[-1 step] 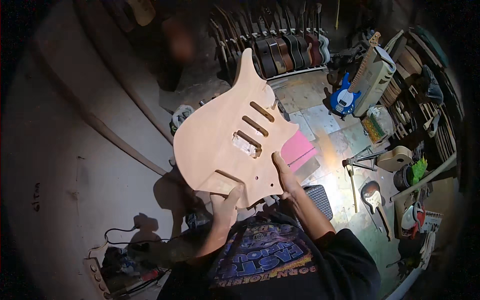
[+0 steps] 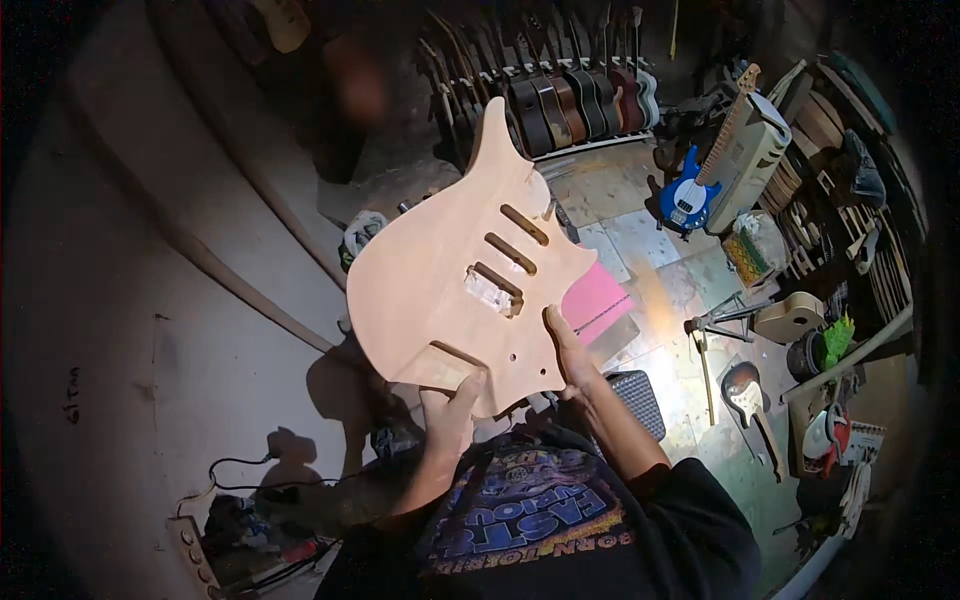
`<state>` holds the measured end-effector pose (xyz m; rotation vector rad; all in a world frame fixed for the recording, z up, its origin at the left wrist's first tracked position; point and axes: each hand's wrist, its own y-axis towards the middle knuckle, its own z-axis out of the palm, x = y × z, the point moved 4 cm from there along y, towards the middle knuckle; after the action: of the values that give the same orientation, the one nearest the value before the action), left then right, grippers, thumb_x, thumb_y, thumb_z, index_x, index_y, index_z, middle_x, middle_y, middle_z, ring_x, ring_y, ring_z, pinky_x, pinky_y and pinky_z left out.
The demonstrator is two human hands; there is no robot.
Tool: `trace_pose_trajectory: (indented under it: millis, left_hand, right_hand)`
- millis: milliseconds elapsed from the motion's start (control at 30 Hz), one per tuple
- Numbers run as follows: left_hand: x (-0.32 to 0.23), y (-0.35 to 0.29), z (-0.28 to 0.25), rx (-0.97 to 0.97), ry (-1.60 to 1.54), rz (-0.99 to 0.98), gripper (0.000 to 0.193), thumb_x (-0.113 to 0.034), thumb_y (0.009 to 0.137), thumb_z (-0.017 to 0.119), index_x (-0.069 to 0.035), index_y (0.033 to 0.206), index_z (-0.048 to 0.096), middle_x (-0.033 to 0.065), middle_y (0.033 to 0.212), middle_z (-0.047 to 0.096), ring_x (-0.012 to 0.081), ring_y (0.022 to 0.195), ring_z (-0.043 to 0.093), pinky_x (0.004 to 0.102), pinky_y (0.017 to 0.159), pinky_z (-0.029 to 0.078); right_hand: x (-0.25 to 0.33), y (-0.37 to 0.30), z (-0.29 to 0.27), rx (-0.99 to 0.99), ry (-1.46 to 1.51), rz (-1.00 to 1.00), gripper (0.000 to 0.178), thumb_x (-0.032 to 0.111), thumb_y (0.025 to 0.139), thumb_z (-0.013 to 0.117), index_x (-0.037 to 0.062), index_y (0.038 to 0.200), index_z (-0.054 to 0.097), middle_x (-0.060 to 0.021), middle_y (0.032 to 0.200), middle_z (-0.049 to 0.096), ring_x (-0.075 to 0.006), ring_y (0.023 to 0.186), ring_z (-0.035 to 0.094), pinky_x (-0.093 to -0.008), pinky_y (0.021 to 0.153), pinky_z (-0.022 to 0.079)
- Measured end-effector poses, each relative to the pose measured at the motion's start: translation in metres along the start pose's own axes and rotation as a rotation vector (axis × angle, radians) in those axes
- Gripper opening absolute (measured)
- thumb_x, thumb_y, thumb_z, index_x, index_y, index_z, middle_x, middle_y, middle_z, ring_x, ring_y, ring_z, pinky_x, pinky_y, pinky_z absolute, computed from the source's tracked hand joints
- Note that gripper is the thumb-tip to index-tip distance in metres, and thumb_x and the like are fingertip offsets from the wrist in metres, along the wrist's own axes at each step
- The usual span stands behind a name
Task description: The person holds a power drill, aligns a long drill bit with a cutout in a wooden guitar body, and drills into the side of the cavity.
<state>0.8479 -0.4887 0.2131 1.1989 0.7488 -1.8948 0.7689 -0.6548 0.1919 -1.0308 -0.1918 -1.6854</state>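
A bare, pale wooden electric guitar body [image 2: 430,275] is held up in front of me, its long horn pointing away. Three slots and a pale patch beside the nearest slot show on its face, with two small holes lower down. My left hand [image 2: 452,405] grips the near edge, thumb on top next to a recessed cut. On the right lower edge, my right hand [image 2: 570,350] has its thumb laid on the face. The fingers of both hands are mostly hidden beneath the wood. A pink sheet [image 2: 597,300] shows behind the body's right side.
Several guitars [image 2: 580,105] stand on a rack at the back. A blue bass [image 2: 690,195] leans on the right, near shelves of wood pieces [image 2: 860,210]. A dark guitar [image 2: 745,390] lies on the tiled floor. A power strip [image 2: 190,550] sits lower left by a pale wall [image 2: 120,330].
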Motion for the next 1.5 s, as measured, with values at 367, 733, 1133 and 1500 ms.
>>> trace_pose_trajectory:
  millis: [367,733,1133,1500]
  left_hand:
    - [0.009,0.001,-0.020,-0.102,0.218,0.391,0.039,0.004,0.079,0.062,0.004,0.117,0.050,0.0082,0.108,0.057,0.0165,0.098,0.058,0.0307,0.086,0.048]
    - [0.020,0.016,-0.033,0.037,-0.053,0.145,0.051,0.002,0.078,0.063,0.003,0.127,0.046,0.0061,0.115,0.055,0.0190,0.106,0.057,0.0337,0.094,0.045]
    - [-0.069,-0.006,0.028,0.120,0.994,0.435,0.030,-0.009,0.077,0.076,-0.001,0.105,0.070,0.0063,0.079,0.063,0.0152,0.064,0.059,0.0308,0.059,0.049]
    - [-0.060,0.022,0.044,-0.047,1.067,0.863,0.009,0.002,0.071,0.073,-0.003,0.078,0.070,0.0075,0.068,0.056,0.0253,0.063,0.057,0.0373,0.059,0.045]
  right_hand:
    - [-0.001,0.007,-0.006,0.003,-0.087,-0.331,0.049,0.037,0.100,0.049,-0.0003,0.130,0.048,-0.0047,0.120,0.055,-0.0129,0.108,0.052,-0.0313,0.095,0.042]
    - [0.017,-0.010,0.004,0.116,-0.203,-0.438,0.046,0.040,0.087,0.068,-0.0006,0.107,0.057,0.0007,0.087,0.056,-0.0080,0.076,0.051,-0.0252,0.066,0.044]
    - [0.019,-0.006,-0.010,0.001,-0.482,-0.514,0.051,0.037,0.082,0.074,-0.0034,0.109,0.059,-0.0060,0.099,0.064,-0.0139,0.089,0.058,-0.0318,0.079,0.048]
    - [0.001,-0.014,-0.007,-0.081,-0.552,-0.511,0.040,0.027,0.081,0.076,-0.0030,0.103,0.061,-0.0054,0.094,0.066,-0.0118,0.086,0.058,-0.0295,0.079,0.048]
